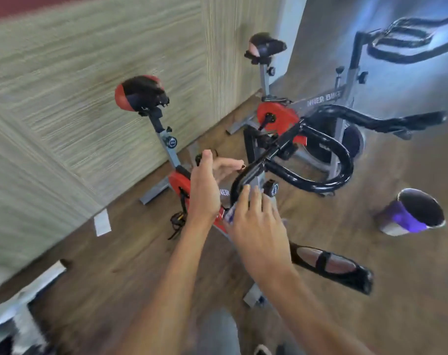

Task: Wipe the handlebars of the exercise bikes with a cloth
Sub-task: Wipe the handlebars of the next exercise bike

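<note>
Two bare hands are reaching toward the glossy black looped handlebar (320, 160) of a red-and-grey exercise bike (182, 180) on a wood-plank floor (141, 252) beside a woven beige wall (77, 85): the left hand (205, 185) is hovering with fingers straight, while the right hand (253, 221) is lying with fingers loosely spread over a small white-and-blue cloth (229, 213) just beside the handlebar's stem. A purple bucket (412, 213) is standing nearby.

A purple bucket (412, 213) stands on the wooden floor (130, 252), near a ribbed beige wall (77, 85).
</note>
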